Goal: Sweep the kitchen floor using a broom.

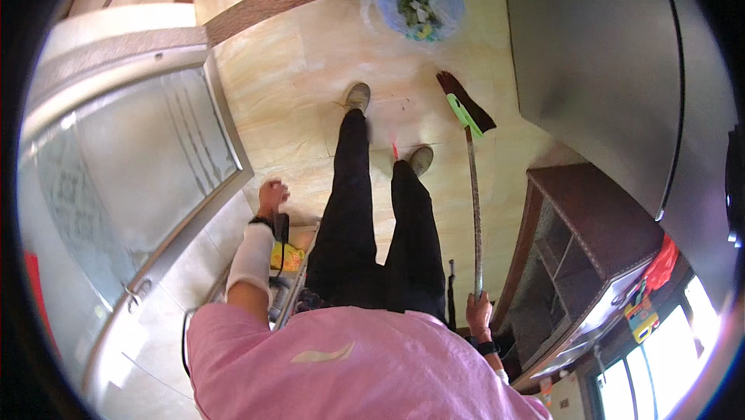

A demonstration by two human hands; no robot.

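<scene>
My right hand is closed around the handle of a broom, low on the right. The broom's light green head and dark bristles rest on the tiled floor ahead of my right foot. On the left, my left hand hangs beside the frosted glass door with its fingers loosely curled; nothing shows in it. Small dark scraps lie on the tiles between my left shoe and the broom. A thin red piece shows by my right shoe.
A bin lined with a blue bag holds green scraps ahead. The frosted glass door stands at the left. A tall grey refrigerator and a dark cabinet flank the right. A yellow packet sits below my left forearm.
</scene>
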